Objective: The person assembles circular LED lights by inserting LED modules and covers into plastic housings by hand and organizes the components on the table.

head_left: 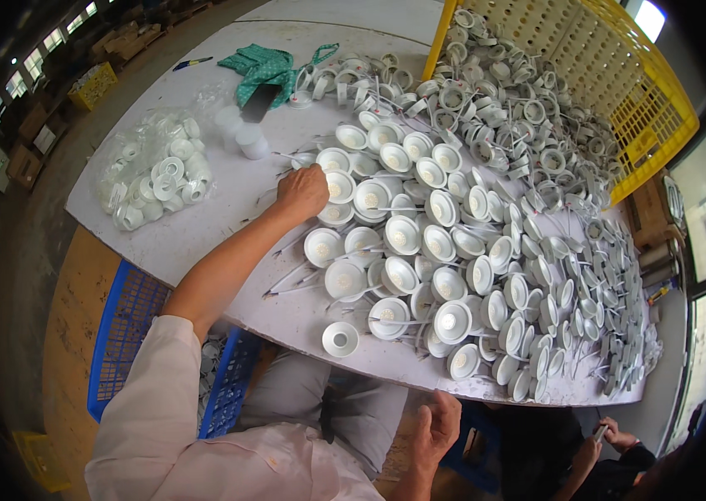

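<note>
My left hand (303, 192) reaches over the table to the left edge of a wide spread of white LED downlights (403, 235). Its fingers are closed, and what they hold is hidden; a downlight (339, 187) lies right against the fingertips. Many of these downlights trail thin white leads. My right hand (436, 424) hangs at the front edge of the table with its fingers loosely bent, the thumb apart and nothing visible in it. Near that edge a single white cup-shaped ring (340, 339) sits apart from the spread.
A clear bag of white plastic cups (161, 174), stacked translucent cups (244, 138), green cloth (261, 71) and a cutter knife (193, 63) lie left. A tipped yellow crate (649, 125) backs piled white rings (528, 108). Below stands a blue crate (123, 334); another person's hands (603, 438) work at right.
</note>
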`<state>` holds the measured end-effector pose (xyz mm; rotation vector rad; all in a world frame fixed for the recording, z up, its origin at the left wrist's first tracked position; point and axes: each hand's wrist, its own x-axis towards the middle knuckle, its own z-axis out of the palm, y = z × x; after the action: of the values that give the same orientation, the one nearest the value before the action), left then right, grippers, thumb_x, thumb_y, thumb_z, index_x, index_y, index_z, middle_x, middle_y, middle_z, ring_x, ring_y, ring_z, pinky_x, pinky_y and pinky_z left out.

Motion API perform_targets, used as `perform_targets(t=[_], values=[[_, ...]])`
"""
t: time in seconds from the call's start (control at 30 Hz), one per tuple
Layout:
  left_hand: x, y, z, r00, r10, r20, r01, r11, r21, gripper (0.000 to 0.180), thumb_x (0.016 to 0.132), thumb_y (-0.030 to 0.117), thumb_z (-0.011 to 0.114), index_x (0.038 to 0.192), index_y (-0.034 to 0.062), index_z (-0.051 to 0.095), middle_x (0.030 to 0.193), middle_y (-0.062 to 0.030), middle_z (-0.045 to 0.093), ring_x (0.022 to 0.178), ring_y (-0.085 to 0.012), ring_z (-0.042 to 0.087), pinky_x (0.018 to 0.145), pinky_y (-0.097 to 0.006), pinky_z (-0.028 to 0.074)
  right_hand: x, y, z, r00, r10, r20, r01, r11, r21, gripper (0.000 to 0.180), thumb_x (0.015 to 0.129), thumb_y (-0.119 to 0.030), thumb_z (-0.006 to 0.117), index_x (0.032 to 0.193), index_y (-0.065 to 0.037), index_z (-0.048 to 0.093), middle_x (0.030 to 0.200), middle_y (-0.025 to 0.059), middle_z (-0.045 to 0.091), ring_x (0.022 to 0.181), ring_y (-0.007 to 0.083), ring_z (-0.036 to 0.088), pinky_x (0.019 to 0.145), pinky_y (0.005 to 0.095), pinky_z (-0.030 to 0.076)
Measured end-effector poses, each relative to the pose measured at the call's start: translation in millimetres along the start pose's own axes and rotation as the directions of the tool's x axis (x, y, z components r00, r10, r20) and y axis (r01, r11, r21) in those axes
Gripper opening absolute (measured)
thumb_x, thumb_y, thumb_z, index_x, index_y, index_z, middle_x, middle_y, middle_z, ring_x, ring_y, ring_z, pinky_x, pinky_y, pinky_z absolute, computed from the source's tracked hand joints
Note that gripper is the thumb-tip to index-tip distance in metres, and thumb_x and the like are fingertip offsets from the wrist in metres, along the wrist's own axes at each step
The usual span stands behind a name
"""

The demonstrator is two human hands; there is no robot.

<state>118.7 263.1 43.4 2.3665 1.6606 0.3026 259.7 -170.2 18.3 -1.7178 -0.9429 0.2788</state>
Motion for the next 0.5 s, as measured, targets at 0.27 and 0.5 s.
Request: perform_targets(t=[0.27, 0.5], values=[[3, -20, 17, 0.996, 0.025, -0.08, -0.025, 1.0, 0.002, 0.028, 0.088, 0.017, 0.044, 0.09, -0.0047, 0.061, 0.088, -0.0275, 0.066, 0.083, -0.0414, 0.065, 0.077, -0.049, 0.051, 70, -31, -22, 0.97, -0.21, 0.12, 0.221, 0.972, -0.086, 0.024, 0.085, -0.004, 0.062, 0.109, 0.001, 0.061, 0.094, 0.0096, 0.059, 0.067, 0.012, 0.05, 0.063, 0.0234, 0.042], [-5, -30, -1, 0.997, -0.004, -0.082, -0.008, 0.99, -0.144, 0.039, 0.095, 0.033, 0.043, 0.103, -0.0013, 0.061, 0.092, -0.0273, 0.065, 0.088, -0.0424, 0.062, 0.081, -0.049, 0.047, 212, -35, -16, 0.899, -0.415, 0.137, 0.437, 0.869, -0.233, 0.026, 0.079, 0.002, 0.066, 0.105, 0.0, 0.064, 0.081, 0.0102, 0.065, 0.063, 0.0159, 0.06, 0.06, 0.0268, 0.048]])
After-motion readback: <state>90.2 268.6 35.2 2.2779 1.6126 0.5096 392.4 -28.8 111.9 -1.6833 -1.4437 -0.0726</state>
